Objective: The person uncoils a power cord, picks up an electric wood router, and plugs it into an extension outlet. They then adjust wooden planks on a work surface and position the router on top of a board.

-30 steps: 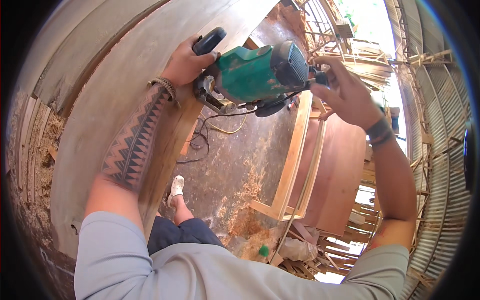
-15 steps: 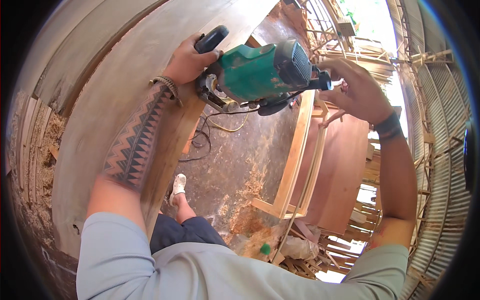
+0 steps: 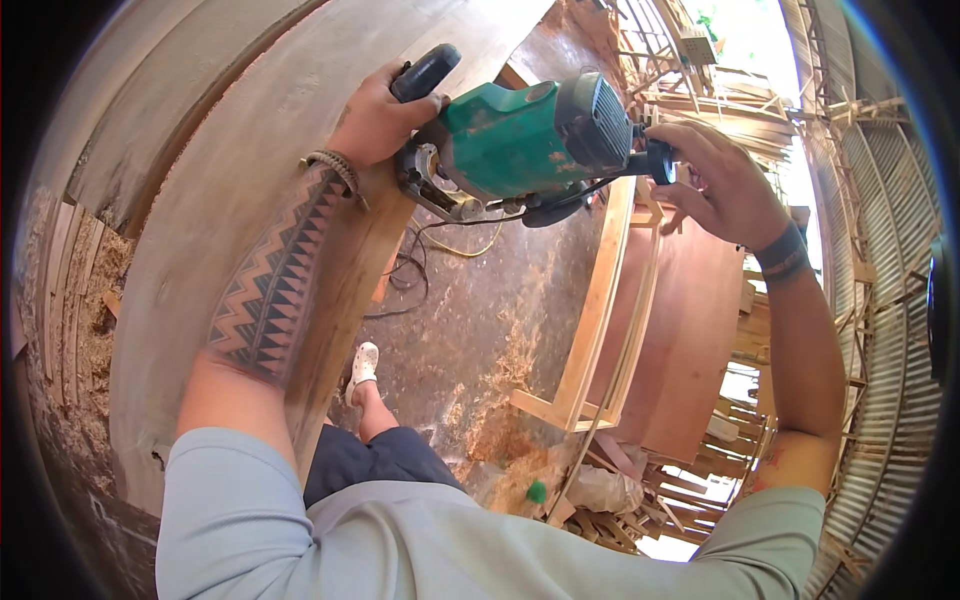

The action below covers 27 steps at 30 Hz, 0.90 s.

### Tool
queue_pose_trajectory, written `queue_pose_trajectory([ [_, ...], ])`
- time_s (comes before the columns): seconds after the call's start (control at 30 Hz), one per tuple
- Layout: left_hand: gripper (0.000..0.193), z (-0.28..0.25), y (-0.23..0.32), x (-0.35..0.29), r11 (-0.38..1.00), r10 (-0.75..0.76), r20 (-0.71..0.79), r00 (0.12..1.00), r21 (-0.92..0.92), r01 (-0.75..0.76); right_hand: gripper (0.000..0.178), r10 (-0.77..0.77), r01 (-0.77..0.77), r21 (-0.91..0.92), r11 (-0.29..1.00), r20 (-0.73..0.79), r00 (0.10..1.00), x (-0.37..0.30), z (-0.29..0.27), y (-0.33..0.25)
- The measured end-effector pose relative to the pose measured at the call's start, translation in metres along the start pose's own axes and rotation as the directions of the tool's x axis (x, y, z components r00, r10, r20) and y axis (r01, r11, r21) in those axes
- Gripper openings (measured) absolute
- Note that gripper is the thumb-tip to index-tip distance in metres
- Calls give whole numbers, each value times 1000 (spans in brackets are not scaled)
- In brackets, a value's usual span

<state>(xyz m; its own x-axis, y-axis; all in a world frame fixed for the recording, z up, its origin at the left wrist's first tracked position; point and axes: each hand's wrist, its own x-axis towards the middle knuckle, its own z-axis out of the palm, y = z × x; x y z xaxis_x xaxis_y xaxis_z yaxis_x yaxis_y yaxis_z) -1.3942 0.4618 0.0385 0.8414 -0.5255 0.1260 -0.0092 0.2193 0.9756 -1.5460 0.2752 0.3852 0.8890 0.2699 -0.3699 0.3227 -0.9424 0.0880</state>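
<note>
A green and black plunge router (image 3: 515,140) lies on its side, its base against the edge of a wooden board (image 3: 250,150). My left hand (image 3: 380,120) is closed around the router beside its black handle (image 3: 428,72), the thumb pressed near the base. At the router's far end from the base is a round black knob (image 3: 660,162). My right hand (image 3: 735,190) has its fingers curled at this knob, with the forefinger over its upper rim and the thumb below. The bit end is mostly hidden by the metal base.
A dark power cord (image 3: 410,275) and a yellow cord (image 3: 465,250) lie on the dusty floor (image 3: 480,320). Beyond stand a pale wooden frame (image 3: 590,320) and a reddish panel (image 3: 685,350). Sawdust and scrap wood lie about, with a corrugated metal wall (image 3: 890,250) at right.
My right hand has shifted slightly, and the knob at its fingers now shows at a different angle. My left hand keeps its hold; the router has barely moved.
</note>
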Motion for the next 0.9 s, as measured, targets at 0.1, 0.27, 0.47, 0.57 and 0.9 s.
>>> queue_pose_trajectory([
  [0.1,36,0,-1,3,1000,2,7,1000,-24,-2,42,232,-232,-6,973,43,972,3,8,-5],
  [0.27,38,2,7,4,1000,-24,30,999,-6,24,52,538,-548,197,813,104,836,8,21,1],
  [0.47,38,0,4,3,999,-21,1,1000,27,21,59,-46,45,-74,996,-20,999,-3,8,0],
  [0.57,39,2,2,3,998,2,13,1000,59,-3,58,-20,17,-70,997,-30,999,-2,12,3],
  [0.9,38,-2,-2,4,1000,-20,23,1000,-5,20,57,645,-682,219,698,224,731,17,17,-8],
])
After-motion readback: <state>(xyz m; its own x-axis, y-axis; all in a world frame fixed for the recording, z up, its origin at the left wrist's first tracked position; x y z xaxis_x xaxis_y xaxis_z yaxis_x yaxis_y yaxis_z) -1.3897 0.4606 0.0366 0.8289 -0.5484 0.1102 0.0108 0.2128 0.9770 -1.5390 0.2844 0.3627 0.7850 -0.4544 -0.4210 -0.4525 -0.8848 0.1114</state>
